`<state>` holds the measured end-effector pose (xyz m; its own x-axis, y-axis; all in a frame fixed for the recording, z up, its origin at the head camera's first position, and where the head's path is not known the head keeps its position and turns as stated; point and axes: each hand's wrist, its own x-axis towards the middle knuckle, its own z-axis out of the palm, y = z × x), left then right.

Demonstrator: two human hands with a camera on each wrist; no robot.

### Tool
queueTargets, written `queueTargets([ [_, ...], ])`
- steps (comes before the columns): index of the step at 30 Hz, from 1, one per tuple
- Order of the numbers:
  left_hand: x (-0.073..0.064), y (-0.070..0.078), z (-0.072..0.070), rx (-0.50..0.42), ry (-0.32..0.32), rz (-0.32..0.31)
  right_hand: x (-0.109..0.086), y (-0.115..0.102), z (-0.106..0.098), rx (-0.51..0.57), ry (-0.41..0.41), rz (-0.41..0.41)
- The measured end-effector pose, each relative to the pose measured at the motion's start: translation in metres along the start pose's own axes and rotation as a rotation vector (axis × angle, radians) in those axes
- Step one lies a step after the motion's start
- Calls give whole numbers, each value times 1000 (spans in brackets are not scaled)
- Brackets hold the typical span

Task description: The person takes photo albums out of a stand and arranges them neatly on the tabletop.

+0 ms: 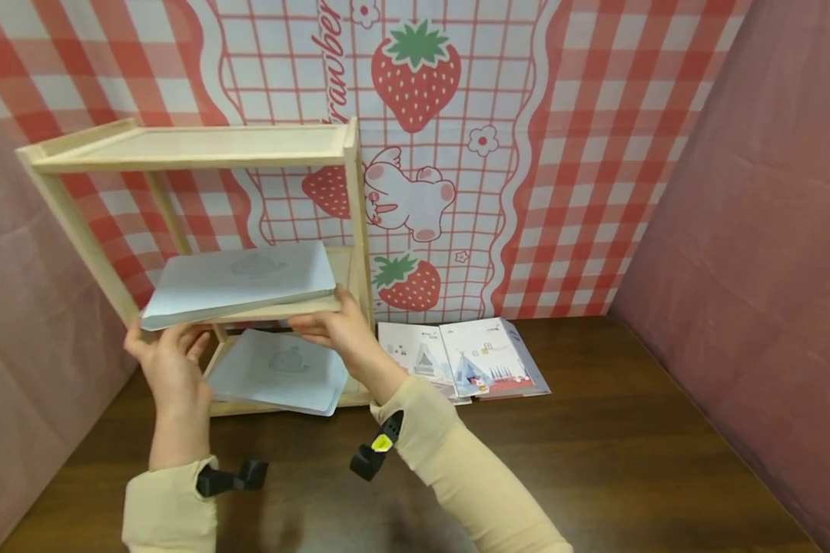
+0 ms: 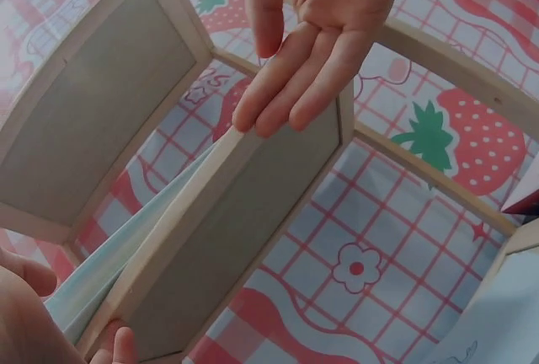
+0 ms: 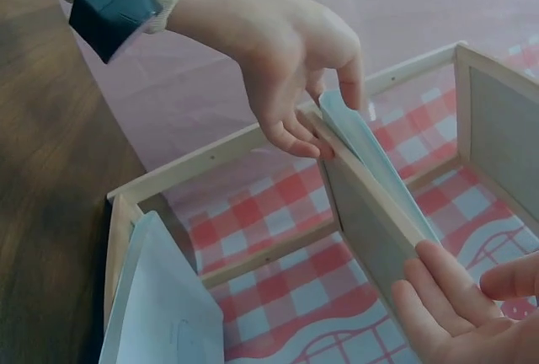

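Note:
A pale blue book (image 1: pixel 242 276) with a whale drawing lies flat on the middle board of a wooden shelf rack (image 1: pixel 360 230), its front left corner jutting past the board. My left hand (image 1: pixel 173 365) is at that corner, thumb against the book and fingers curled below, by the board's edge; the right wrist view shows this hand (image 3: pixel 290 69) pinching the book's end. At the front right, my right hand (image 1: pixel 349 338) has its thumb up by the book's corner. Its fingers, fairly straight, touch the board's front edge in the left wrist view.
A similar pale blue book (image 1: pixel 277 372) lies on the bottom board, overhanging its front. Right of the rack, an open picture book (image 1: pixel 463 361) rests on the dark wooden table (image 1: pixel 595 461). The top board (image 1: pixel 228 144) spans above. Strawberry-patterned cloth (image 1: pixel 574 153) hangs behind.

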<state>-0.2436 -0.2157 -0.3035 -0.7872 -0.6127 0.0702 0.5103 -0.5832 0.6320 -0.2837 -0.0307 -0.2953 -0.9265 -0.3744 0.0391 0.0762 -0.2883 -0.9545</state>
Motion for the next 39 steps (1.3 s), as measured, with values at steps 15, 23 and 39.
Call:
queueTargets([
  [15,6,5,-7,31,39,-48,2,-1,-4,-4,-42,16],
  [23,5,8,-5,67,83,-5,2,-1,-6,-22,-37,13],
  [39,14,16,7,176,182,-26,-6,-2,-4,-48,-21,-15],
])
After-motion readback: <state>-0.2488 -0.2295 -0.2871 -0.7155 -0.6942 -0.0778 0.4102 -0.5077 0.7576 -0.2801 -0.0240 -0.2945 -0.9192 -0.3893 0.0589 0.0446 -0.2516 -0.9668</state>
